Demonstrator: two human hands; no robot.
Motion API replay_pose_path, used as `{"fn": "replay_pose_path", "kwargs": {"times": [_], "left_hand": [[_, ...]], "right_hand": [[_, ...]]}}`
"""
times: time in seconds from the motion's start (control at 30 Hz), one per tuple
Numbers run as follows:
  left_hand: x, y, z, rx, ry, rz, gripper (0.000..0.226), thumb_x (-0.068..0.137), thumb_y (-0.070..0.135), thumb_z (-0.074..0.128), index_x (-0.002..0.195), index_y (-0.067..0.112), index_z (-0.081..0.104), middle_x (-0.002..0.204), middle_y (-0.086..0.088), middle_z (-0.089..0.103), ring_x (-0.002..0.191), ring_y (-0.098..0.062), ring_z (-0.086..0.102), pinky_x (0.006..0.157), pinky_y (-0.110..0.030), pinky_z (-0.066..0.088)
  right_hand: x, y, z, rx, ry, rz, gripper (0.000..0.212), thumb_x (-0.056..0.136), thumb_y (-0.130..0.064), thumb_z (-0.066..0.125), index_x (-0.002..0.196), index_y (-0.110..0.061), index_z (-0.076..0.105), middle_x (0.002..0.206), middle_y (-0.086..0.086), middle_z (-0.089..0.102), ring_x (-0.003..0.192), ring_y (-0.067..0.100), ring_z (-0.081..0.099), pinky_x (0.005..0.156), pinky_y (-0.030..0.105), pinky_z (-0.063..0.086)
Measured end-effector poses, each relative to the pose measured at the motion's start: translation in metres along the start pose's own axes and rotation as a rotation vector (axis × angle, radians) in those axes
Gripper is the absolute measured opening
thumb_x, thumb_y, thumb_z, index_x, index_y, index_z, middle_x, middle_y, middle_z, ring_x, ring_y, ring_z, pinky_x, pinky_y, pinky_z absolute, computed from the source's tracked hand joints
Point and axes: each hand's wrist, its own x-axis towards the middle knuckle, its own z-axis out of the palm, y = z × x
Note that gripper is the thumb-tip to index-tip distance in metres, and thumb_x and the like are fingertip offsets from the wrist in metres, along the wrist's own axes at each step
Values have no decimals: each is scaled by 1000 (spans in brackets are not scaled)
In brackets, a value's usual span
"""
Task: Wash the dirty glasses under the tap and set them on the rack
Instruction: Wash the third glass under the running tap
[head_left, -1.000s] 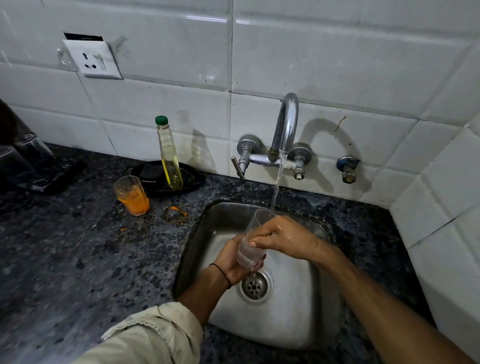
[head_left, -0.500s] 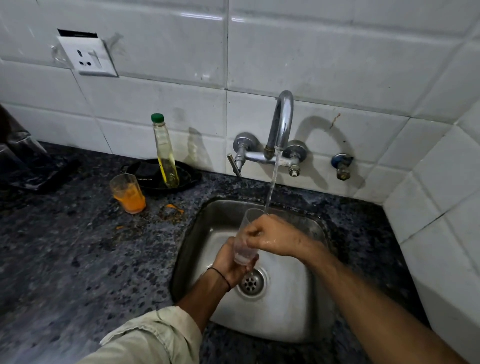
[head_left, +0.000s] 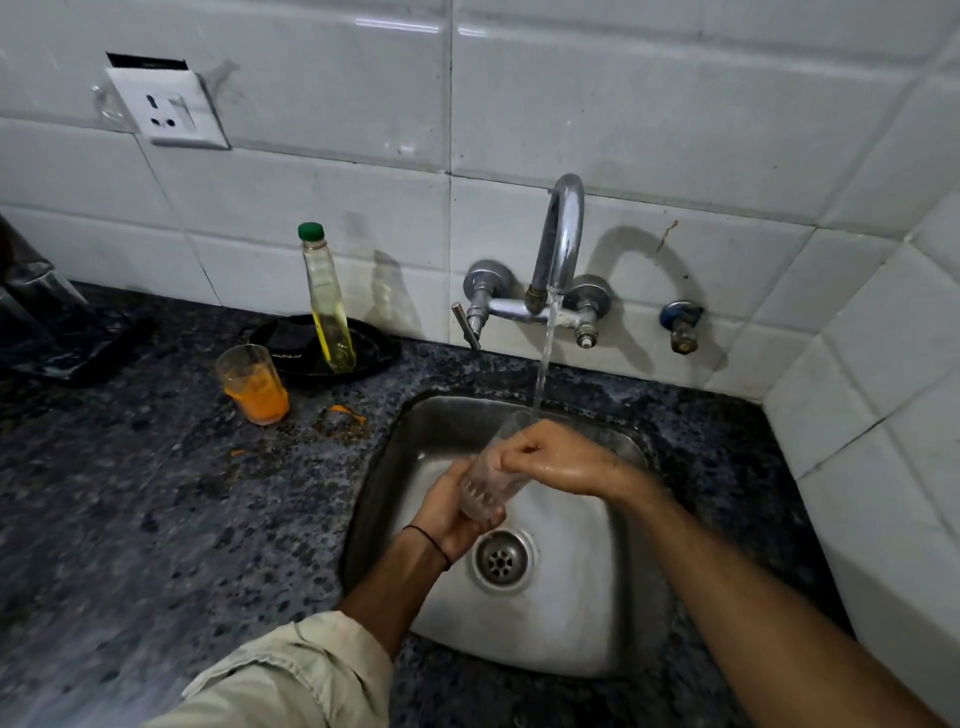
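Holding a clear glass (head_left: 491, 480) tilted over the steel sink (head_left: 631, 613), rim up under the water running from the tap (head_left: 558, 249). Gripping its base with the left hand (head_left: 452, 512), wrapping the right hand (head_left: 558, 460) around its upper part. Waiting near the worktop's (head_left: 156, 519) back edge: a second glass (head_left: 254, 384) with orange residue, just beside a black dish (head_left: 374, 351) carrying a green-capped bottle (head_left: 327, 306).

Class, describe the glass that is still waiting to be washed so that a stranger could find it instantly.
Start at the steel sink and look left along the dark speckled counter. The dirty glass stands in front of the oil bottle. It alone holds orange residue.
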Motion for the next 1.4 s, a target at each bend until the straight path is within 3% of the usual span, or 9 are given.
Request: {"fn": "replay_pose_path", "kwargs": {"times": [0.23, 0.37, 0.5, 0.63, 0.77, 0.9, 1.07, 1.2, 1.4], "left_hand": [[-4, 34, 25, 593, 276, 631, 9, 89, 15, 65, 82, 9, 63, 74, 1, 62, 67, -14, 57, 55, -24, 46], [-10, 49, 34, 1308, 184, 1050, 6, 77, 24, 68, 80, 20, 64, 84, 6, 50, 82, -9, 45, 70, -13, 34], [-14, 46, 35, 1523, 102, 1140, 12, 80, 32, 60, 82, 20, 63, 87, 8, 49, 84, -11, 41, 69, -20, 34], [-6, 42, 3, 1130, 231, 928, 7, 87, 21, 62, 83, 18, 66, 87, 2, 61, 84, -12, 55, 75, -21, 42], [-2, 15, -18, 579, 444, 380, 21, 97, 20, 53, 82, 12, 65, 80, -13, 63, 78, -24, 56, 66, -33, 45], [2, -12, -24, 64, 193, -293, 42, 91, 50, 50, 106, 13, 63, 94, -15, 61, 70, -26, 63, 49, -29, 52], [6, -19, -14, -146, -46, -111, 34, 79, 26, 58, 104, 3, 59, 85, -16, 56, 59, -25, 60, 42, -26, 48], [8, -16, -4, -219, -47, -31, 27, 92, 20, 41, 95, 4, 62, 87, -13, 64, 72, -23, 60, 58, -31, 50], [9, -20, -8, -243, -90, -312, 45, 89, 40, 46, 98, 0, 66, 88, -18, 62, 71, -26, 61, 49, -26, 49]], "right_hand": [[-7, -2, 33, 1122, 388, 442, 33, 99, -42, 53, 101, -13, 69, 90, 8, 76, 82, 23, 71, 73, 31, 52], [7, 5, 54, 1413, 278, 649, 34, 94, -43, 56, 112, -17, 68, 101, 9, 75, 97, 23, 67, 94, 45, 49], [11, 8, 67, 1576, 173, 566, 35, 95, -46, 56, 102, -17, 74, 107, 6, 76, 105, 21, 69, 90, 47, 52], [14, 11, 64, 1396, 146, 547, 34, 95, -45, 59, 93, -14, 74, 72, 3, 71, 71, 19, 68, 77, 39, 56], [25, -1, 54, 791, 297, 439, 34, 94, -30, 63, 86, 2, 72, 56, 7, 69, 49, 20, 64, 55, 26, 56], [24, -20, 40, -67, 212, 170, 36, 88, -32, 64, 62, -8, 66, 53, 0, 61, 52, 14, 58, 60, 27, 47], [8, -33, 29, -334, 134, 139, 45, 90, -39, 59, 52, -19, 45, 54, -7, 46, 61, 14, 48, 89, 38, 35], [11, -28, 30, -149, 344, 288, 45, 90, -49, 58, 59, -18, 48, 73, 1, 60, 82, 28, 64, 74, 33, 45], [7, -28, 16, -245, 118, 188, 38, 95, -39, 57, 63, -19, 52, 78, 4, 65, 72, 21, 62, 69, 34, 50]]}}
